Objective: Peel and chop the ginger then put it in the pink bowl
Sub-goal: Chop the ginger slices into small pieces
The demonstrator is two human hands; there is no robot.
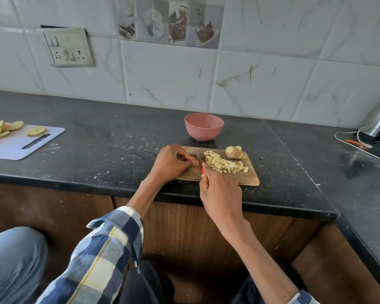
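Black speckled table (119, 137) under marbled wall tiles (261, 84). Wooden board (248, 178) at front edge: diced ginger (224, 164); left hand (170, 164) pinching ginger piece (195, 163), right hand (219, 194) gripping knife (199, 158). Pink bowl (204, 126) behind board.

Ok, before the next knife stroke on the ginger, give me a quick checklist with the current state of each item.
1. Left hand pins the small ginger piece on the wooden board: ok.
2. Right hand grips the knife: ok.
3. Left fingertips out of the blade's path: cannot tell, they sit very close.
4. Chopped ginger pile lies on the board, right of the blade: ok.
5. Pink bowl upright behind the board, nothing visible inside: ok.
6. All ginger cut: not ok, a partly sliced chunk waits at the board's far right corner.
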